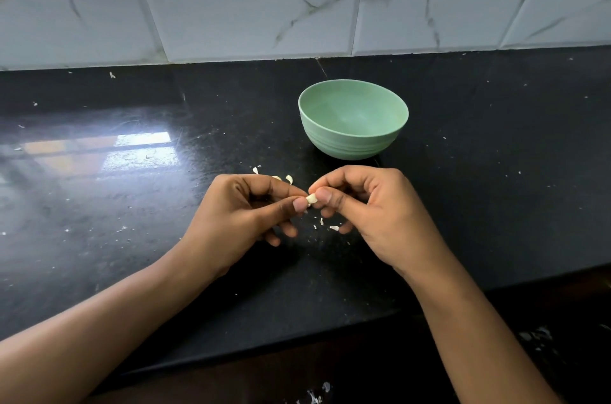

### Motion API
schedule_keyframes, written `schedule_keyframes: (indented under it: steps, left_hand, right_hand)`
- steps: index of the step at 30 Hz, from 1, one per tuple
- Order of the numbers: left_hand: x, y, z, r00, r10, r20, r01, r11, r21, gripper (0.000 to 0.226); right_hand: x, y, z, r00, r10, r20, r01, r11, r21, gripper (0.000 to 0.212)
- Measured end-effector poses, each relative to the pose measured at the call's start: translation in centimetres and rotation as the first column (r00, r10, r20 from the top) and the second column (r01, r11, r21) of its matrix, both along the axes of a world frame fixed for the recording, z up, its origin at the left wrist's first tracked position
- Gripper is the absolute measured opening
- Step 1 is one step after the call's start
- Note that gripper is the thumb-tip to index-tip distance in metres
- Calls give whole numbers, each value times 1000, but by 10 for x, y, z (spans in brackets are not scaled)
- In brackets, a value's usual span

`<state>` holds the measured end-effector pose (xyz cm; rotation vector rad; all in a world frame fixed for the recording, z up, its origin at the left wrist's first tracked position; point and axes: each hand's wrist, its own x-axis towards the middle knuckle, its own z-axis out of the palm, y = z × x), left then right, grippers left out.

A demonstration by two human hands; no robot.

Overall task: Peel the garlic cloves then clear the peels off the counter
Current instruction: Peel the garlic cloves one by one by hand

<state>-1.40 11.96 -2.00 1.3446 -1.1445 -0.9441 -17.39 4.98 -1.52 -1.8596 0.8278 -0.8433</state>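
Just in front of the green bowl (353, 119), the left hand (244, 215) and right hand (370, 211) are both pinching one garlic clove (311, 199), steadying it for peeling; peels (333, 227) are lying beneath.

bowl (353, 135): pale green | counter (132, 205): speckled black | wall tiles (251, 0): grey-veined white

One wide-angle view, worn on the head, looks forward and down from close above the black table (99, 205). The green bowl (353, 119) lies just above frame centre, with the tiled wall (248, 6) behind it and the table's near edge below it.
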Motion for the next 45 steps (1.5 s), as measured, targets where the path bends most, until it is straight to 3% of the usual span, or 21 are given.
schedule_keyframes:
  steps: [5,11,14,17,23,33,45]
  left_hand:
    - [0,0,-2,1000,-26,-5,26,1000,-11,6]
    - [0,2,-3,996,-2,87,7,998,-63,8]
    - [0,3,-3,987,19,157,-3,995,-102,11]
    - [0,3,-4,985,43,165,-23,992,-126,13]
    - [0,3,-2,984,59,166,-34,988,-147,13]
    - [-1,2,-1,987,38,156,-20,993,-115,13]
    - [-2,1,2,999,-7,-41,7,1000,3,7]
  right_hand:
    - [1,4,0,992,51,117,-77,969,233,19]
    - [1,6,2,990,14,143,-57,952,302,16]
    - [2,6,-1,995,-34,94,9,968,252,17]
    - [-1,3,-7,991,-136,-3,136,987,88,12]
    - [-6,7,-3,990,-40,133,6,968,250,6]
    - [-1,11,-7,990,-60,129,45,992,121,13]
    - [-1,11,-12,993,-56,102,47,995,93,20]
